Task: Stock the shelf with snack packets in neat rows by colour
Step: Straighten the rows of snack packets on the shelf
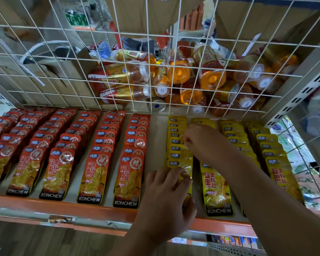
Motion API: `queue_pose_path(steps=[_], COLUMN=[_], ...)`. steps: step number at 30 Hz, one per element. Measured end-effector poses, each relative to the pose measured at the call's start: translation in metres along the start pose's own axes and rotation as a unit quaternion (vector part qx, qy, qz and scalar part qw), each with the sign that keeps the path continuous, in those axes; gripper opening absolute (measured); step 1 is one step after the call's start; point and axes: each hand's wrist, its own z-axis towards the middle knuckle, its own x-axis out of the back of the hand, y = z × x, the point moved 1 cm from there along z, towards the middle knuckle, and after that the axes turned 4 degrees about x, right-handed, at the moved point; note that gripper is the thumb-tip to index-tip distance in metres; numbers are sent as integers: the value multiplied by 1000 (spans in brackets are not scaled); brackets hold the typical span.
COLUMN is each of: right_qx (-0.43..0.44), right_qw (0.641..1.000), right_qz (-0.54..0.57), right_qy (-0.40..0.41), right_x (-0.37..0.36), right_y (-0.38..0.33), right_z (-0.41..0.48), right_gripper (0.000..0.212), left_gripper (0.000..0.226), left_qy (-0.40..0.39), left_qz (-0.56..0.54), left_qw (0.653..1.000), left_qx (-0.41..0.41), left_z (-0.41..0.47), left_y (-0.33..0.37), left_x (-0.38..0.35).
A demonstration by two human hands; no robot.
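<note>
Several rows of red snack packets [92,174] fill the left part of the shelf [63,206]. Yellow snack packets [218,189] lie in rows on the right part. My left hand [166,196] rests on the front yellow packet [185,169] of the leftmost yellow row, its fingertips on the packet's face. My right hand [198,139] reaches further back between the first two yellow rows, its fingers curled against the packets of the leftmost row [175,143]. Whether it pinches one is hidden by the fingers.
A white wire grid [118,71] stands behind the shelf, with a heap of orange drink bottles [183,78] and cardboard boxes [44,74] beyond it. An orange price rail [81,211] runs along the shelf's front edge. A bare strip of shelf [157,141] separates red from yellow.
</note>
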Motion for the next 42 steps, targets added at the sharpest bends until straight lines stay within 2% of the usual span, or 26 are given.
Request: queue_pose_path(steps=[4, 9, 18, 29, 42], right_qx=[2, 17, 15, 11, 13], right_qw=[1000, 997, 1000, 1000, 1000], right_qz=[3, 9, -1, 20, 1], right_qy=[19, 80, 4, 12, -17], right_x=[-1, 0, -5, -6, -6], right_y=[0, 0, -3, -8, -11], right_z=[-2, -8, -13, -14, -10], right_gripper=[17, 12, 16, 6, 10], left_gripper=[38, 38, 39, 41, 41], left_qy=[-1, -2, -20, -12, -4], left_qz=[2, 2, 7, 0, 0], left_qw=[1000, 1000, 1000, 1000, 1000], left_qx=[0, -1, -3, -6, -6], left_z=[0, 1, 1, 1, 0], left_y=[0, 0, 0, 1, 0], left_x=[0, 0, 0, 1, 1])
